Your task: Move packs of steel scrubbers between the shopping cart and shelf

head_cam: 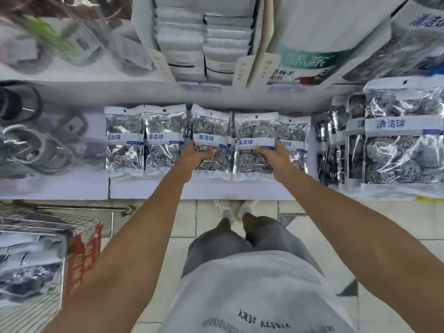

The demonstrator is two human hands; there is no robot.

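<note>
We reach both arms to the white shelf (144,188) at twelve o'clock, where steel scrubber packs stand in a row. Our left hand (195,156) curls its fingers across the front of one pack (210,131); our right hand (276,158) grips the neighbouring pack (254,133) at one o'clock, touching it. More packs (26,267) lie in the shopping cart (48,221) at eight o'clock.

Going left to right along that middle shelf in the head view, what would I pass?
Grey sandals → two untouched scrubber packs → pack held by the left hand → pack held by the right hand → larger scrubber packs.
</note>
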